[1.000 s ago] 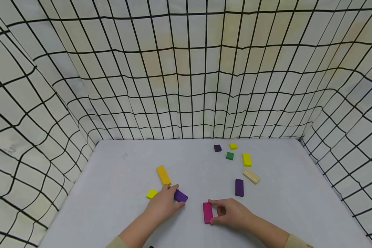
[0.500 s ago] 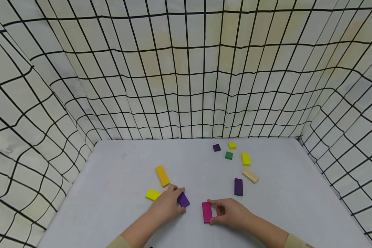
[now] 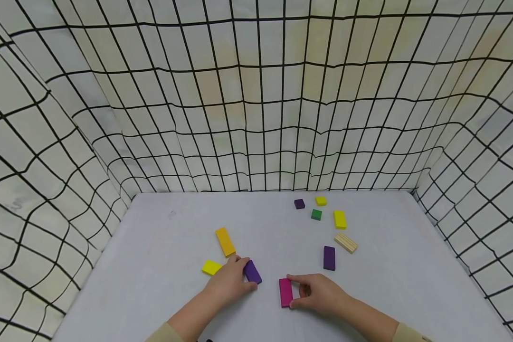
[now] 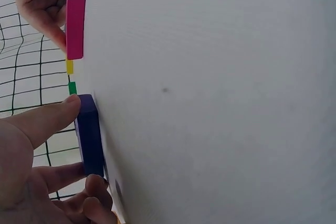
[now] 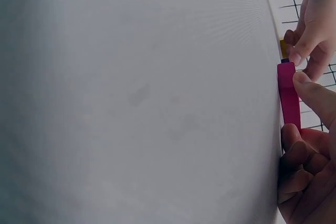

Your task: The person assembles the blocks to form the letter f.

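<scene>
Left hand (image 3: 226,282), with yellow block (image 3: 211,267) partly hidden at its left, contact uncertain, pinches purple block (image 3: 252,272) by its ends; right hand (image 3: 319,292), apart, likewise pinches pink block (image 3: 286,293) at its left; dark block (image 3: 329,258) lies beyond that hand.

My left hand (image 3: 228,281) conceals one end of the yellow rectangular block (image 3: 211,267); the head view's lower edge truncates an unidentifiable black object (image 3: 209,340).
</scene>
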`<action>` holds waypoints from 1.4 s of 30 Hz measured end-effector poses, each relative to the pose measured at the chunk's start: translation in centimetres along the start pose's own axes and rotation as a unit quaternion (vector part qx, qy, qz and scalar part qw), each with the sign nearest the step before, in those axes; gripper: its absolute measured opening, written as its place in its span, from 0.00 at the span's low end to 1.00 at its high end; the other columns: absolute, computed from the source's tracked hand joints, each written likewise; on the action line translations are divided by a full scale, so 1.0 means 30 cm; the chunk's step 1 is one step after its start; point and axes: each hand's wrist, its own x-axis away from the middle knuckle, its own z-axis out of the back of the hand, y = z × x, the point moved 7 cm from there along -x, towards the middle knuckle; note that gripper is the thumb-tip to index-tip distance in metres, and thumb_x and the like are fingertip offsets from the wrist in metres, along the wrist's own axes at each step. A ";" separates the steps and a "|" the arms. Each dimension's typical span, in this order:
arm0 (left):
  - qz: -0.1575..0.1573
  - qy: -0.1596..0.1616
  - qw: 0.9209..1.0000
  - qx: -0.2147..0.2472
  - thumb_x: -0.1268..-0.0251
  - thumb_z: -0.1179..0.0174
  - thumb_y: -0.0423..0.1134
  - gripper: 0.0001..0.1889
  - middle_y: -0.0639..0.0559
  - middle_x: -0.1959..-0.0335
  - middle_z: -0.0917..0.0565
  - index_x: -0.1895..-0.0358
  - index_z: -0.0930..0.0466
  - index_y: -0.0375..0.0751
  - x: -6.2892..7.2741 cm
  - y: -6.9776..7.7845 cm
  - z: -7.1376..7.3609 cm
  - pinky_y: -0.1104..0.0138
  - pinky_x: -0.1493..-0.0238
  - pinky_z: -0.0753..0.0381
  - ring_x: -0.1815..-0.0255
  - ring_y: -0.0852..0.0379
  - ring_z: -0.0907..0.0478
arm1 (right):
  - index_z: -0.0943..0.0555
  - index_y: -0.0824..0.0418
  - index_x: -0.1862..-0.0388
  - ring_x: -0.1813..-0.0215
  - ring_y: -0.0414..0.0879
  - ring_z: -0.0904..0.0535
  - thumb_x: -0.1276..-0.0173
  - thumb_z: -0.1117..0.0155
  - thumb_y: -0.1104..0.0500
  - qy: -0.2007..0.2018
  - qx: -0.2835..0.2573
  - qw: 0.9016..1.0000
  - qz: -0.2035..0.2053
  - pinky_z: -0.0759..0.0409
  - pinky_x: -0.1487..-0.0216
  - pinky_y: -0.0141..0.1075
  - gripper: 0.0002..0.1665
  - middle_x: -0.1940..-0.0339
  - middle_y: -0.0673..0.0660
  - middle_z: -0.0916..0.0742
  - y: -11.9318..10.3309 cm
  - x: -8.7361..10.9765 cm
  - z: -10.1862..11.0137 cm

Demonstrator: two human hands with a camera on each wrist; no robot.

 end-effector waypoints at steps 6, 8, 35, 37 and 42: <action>-0.017 -0.002 1.000 0.018 0.47 0.25 0.48 0.37 0.41 0.41 0.25 0.34 0.27 0.42 0.003 0.014 0.000 0.51 0.46 0.20 0.51 0.48 0.21 | 0.23 0.53 0.32 0.72 0.36 0.29 0.43 0.24 0.42 0.001 -0.001 1.000 0.002 0.32 0.72 0.29 0.40 0.76 0.43 0.23 0.001 -0.001 -0.001; -0.018 -0.004 1.000 0.023 0.48 0.25 0.47 0.37 0.41 0.42 0.25 0.33 0.28 0.43 0.004 0.017 -0.001 0.51 0.47 0.19 0.53 0.50 0.21 | 0.23 0.53 0.32 0.71 0.36 0.29 0.43 0.24 0.42 0.000 -0.004 1.000 0.001 0.32 0.72 0.29 0.40 0.76 0.43 0.23 -0.002 0.000 -0.001; -0.024 0.014 0.993 0.112 0.40 0.29 0.43 0.30 0.56 0.64 0.20 0.33 0.27 0.53 -0.083 0.016 -0.011 0.60 0.61 0.22 0.66 0.56 0.25 | 0.23 0.50 0.32 0.72 0.36 0.30 0.43 0.25 0.41 -0.006 0.008 1.000 0.004 0.34 0.73 0.29 0.41 0.78 0.43 0.24 -0.003 -0.001 0.002; -0.030 0.013 0.993 0.112 0.40 0.30 0.44 0.30 0.56 0.64 0.20 0.33 0.27 0.52 -0.096 0.028 -0.015 0.59 0.61 0.22 0.66 0.56 0.26 | 0.23 0.50 0.32 0.73 0.36 0.30 0.43 0.25 0.41 -0.006 0.009 1.000 0.004 0.34 0.74 0.28 0.41 0.78 0.43 0.24 -0.002 -0.001 0.002; -0.035 0.005 0.993 0.117 0.39 0.30 0.45 0.30 0.57 0.66 0.21 0.33 0.26 0.53 -0.122 0.060 -0.028 0.60 0.62 0.23 0.66 0.56 0.26 | 0.24 0.50 0.31 0.73 0.35 0.30 0.42 0.26 0.41 -0.005 0.009 1.000 0.009 0.34 0.74 0.28 0.40 0.78 0.42 0.24 -0.003 0.002 0.002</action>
